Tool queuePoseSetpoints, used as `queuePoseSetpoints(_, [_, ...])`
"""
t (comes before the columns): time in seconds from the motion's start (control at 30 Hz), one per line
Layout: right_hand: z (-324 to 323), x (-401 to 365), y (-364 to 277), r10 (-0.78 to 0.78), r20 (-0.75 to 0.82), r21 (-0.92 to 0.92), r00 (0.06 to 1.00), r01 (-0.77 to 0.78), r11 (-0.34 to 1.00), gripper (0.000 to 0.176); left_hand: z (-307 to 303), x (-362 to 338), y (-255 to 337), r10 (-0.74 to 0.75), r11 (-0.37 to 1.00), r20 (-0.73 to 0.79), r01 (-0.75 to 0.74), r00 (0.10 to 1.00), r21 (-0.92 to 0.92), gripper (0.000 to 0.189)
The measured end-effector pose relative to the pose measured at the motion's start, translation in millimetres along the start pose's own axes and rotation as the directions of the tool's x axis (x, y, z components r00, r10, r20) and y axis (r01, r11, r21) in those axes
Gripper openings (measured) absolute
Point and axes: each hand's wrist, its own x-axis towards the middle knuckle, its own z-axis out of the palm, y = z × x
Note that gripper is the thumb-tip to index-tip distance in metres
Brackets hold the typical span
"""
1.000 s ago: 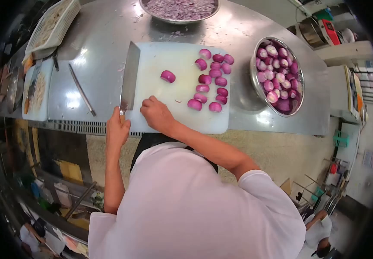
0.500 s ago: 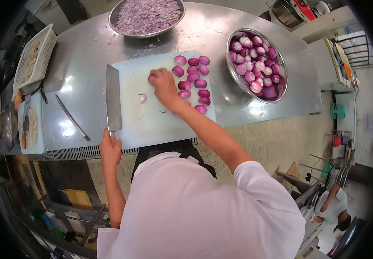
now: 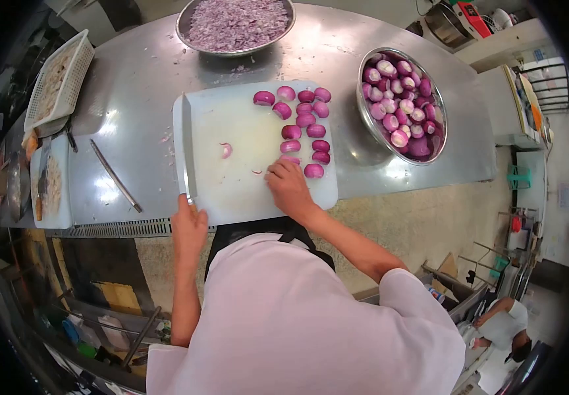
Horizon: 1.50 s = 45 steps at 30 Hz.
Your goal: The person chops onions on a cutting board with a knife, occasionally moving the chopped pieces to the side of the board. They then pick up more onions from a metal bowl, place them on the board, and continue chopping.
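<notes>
My left hand [image 3: 189,227] grips the handle of a cleaver, its wide blade [image 3: 188,148] standing edge-on along the left side of the white cutting board [image 3: 232,191]. Low on the board, my right hand [image 3: 289,189] has its fingers bent and close together, just beside an onion half [image 3: 290,159] that it partly covers. Whether the fingertips hold anything is hidden. Several purple onion halves [image 3: 291,132] lie in rough rows on the board's right part. A loose onion piece [image 3: 225,151] rests near the middle.
A bowl of chopped onion [image 3: 232,50] stands behind the board, and a bowl of whole peeled onions [image 3: 367,113] to its right. Left are a metal rod [image 3: 114,175], a white basket [image 3: 77,85] and another board [image 3: 62,197]. A person [image 3: 505,322] is at lower right.
My right hand has left an onion half at the upper left of the rows and come down toward me. The cleaver has turned from flatter to edge-on, still in my left hand.
</notes>
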Motion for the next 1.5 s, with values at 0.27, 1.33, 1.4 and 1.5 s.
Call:
queuePoseSetpoints(0.27, [-14,-7,20,0.026,-0.046,-0.076,0.999,-0.029,0.997,0.021,62,33,89,0.154,0.985,0.137,-0.163,0.979,0.059,0.028])
queuePoseSetpoints(1.33, [-185,24,238,0.887,0.124,-0.437,0.446,-0.778,0.452,0.070,-11,14,3,-0.010,0.998,0.154,0.020,0.988,-0.066,0.037])
queuePoseSetpoints(1.4, [-173,1,281,0.737,0.087,-0.489,0.670,-0.616,0.617,0.056,-11,14,-1,0.003,0.998,0.138,0.006,0.990,-0.064,0.035])
queuePoseSetpoints(1.5, [-185,-1,276,0.837,0.178,0.138,0.517,-0.855,0.499,0.040,-15,11,10,-0.032,0.998,0.148,0.040,0.989,-0.050,0.032])
